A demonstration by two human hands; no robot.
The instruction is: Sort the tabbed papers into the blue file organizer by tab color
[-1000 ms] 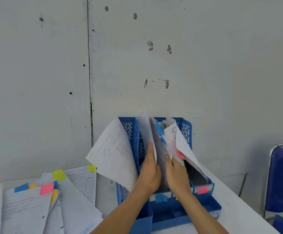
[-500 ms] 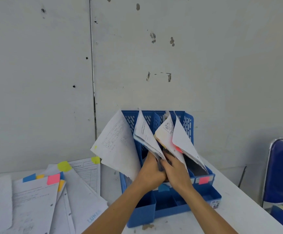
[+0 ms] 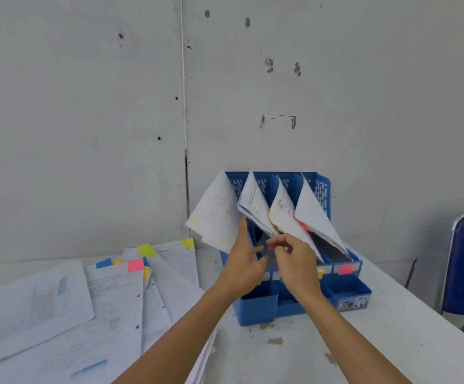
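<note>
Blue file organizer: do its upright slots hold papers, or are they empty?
Holding papers: white sheets stand tilted in several slots of the blue file organizer, fanning forward above its front edge.

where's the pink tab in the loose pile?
Head view, left side: the pink tab is on a sheet in the loose paper pile, right of a blue tab, left of the blue file organizer.

Blue perforated plastic file organizer [image 3: 258,306] holding white printed paper sheets [image 3: 217,217]; small pink label [image 3: 345,269] and small yellow label [image 3: 320,273] on its front. Left of the organizer: white loose papers [image 3: 114,295] bearing pink tab [image 3: 135,265], yellow-green tab [image 3: 145,250], blue tab [image 3: 104,263].
</note>
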